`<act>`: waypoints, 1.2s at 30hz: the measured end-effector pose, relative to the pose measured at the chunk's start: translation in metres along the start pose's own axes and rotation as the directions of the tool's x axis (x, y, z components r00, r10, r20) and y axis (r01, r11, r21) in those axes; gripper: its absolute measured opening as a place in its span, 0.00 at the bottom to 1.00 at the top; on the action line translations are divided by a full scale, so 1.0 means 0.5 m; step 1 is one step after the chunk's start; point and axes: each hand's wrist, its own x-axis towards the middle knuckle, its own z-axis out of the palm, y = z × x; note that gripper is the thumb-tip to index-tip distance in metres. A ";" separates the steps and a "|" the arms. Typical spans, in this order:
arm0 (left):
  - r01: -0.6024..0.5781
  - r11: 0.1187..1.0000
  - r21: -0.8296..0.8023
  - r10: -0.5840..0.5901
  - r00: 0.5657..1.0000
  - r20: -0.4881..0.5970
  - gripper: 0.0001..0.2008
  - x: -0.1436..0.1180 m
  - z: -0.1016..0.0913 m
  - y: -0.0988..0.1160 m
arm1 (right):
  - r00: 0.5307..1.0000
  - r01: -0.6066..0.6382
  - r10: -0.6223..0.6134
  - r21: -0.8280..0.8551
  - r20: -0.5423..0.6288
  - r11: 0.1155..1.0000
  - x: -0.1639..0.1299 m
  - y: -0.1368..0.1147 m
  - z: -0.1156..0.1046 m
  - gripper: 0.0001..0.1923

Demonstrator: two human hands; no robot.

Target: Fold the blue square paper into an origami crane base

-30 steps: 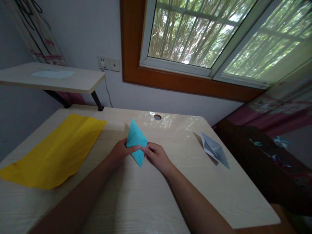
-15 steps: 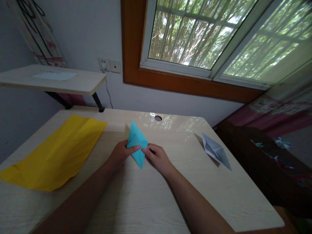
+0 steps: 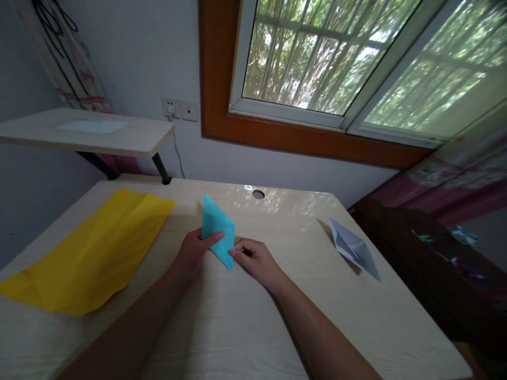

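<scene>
A folded piece of light-blue paper (image 3: 217, 220), roughly diamond-shaped with pointed ends, is held just above the table in front of me. My left hand (image 3: 195, 250) grips its left edge, the thumb lying across the front and the fingers behind it. Low on the right side, close to the bottom point, my right hand (image 3: 255, 261) pinches the paper's edge between thumb and forefinger. The fingers behind the paper are hidden.
A large yellow sheet (image 3: 87, 253) lies on the table (image 3: 237, 327) to the left. On the right rests a folded white paper shape (image 3: 354, 248). A raised shelf (image 3: 138, 134) with a paper on it stands at the back left, below a wall socket (image 3: 180, 109).
The blue paper has turned slightly and shifted a little left. My right thumb and forefinger have slid down its edge toward the bottom point. My left hand keeps its grip.
</scene>
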 end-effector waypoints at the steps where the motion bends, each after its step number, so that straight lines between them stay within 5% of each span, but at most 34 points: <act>1: -0.003 1.000 -0.011 0.003 1.000 -0.008 0.19 0.000 0.000 0.001 | 1.000 -0.002 0.002 -0.002 0.005 1.000 0.000 -0.001 0.000 0.18; 16: -0.048 0.997 -0.066 0.045 0.998 -0.035 0.18 0.005 0.003 0.002 | 0.992 0.085 -0.079 -0.059 0.102 0.995 0.000 -0.015 0.004 0.20; 36: -0.059 0.995 -0.082 0.051 0.995 -0.087 0.17 0.004 0.005 0.015 | 0.996 -0.014 0.010 0.037 0.089 0.999 -0.003 0.002 0.007 0.14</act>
